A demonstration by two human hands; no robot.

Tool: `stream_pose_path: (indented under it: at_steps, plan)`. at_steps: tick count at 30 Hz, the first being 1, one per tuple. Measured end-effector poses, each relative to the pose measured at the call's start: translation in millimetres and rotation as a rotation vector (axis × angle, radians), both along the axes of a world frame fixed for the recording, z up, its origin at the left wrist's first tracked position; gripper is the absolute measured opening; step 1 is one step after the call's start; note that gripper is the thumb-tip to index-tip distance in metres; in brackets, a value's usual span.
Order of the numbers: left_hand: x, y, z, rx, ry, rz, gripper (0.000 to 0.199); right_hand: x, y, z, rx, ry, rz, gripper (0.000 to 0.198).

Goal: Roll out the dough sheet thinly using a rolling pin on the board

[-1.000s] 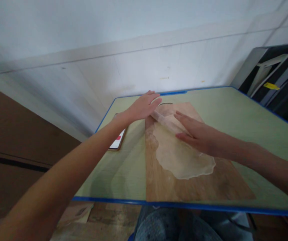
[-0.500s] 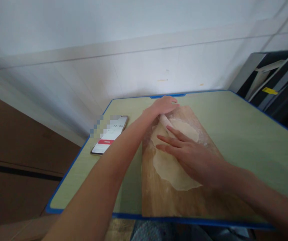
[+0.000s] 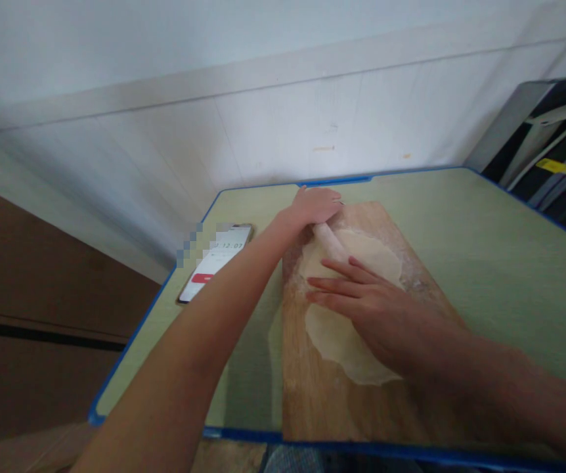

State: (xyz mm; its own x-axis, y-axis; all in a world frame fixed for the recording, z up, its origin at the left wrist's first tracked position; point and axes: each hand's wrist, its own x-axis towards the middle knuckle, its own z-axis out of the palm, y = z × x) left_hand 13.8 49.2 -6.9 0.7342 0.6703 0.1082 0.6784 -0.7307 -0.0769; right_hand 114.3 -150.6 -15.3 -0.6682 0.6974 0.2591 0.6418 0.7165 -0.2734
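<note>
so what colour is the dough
The dough is pale cream, best seen in the head view.

Matt, smooth dough; wooden board.

Found dough pale, thin, uneven at edge, lying flat on floured board. Found pin pale, cylindrical, lying slantwise over dough, far left toward near right. Sighted only between covered ends.
</note>
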Motion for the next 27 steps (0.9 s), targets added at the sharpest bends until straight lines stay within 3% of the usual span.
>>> stream_pose_path:
  at_steps: [5,11,16,23,27]
  plan:
    - [32,-6,5.4,-0.112,-0.004,0.076,0.036,14,-4,6,0.01,0.081,0.001,0.049]
    - [-6,-4,4.1,-0.161,0.005,0.118,0.032,0,1,2,-0.063,0.003,0.024,0.049]
    - [-23,-4,3.4,-0.15,-0.031,0.131,0.035,-7,-1,-4,0.027,0.04,-0.025,0.061]
    - [4,-2,-0.5,-0.128,-0.222,0.292,0.032,0,-7,-3,0.108,0.064,-0.109,0.045]
    - [32,4,-2.4,-0.141,-0.297,0.328,0.027,5,-8,-3,0.096,0.074,-0.105,0.046]
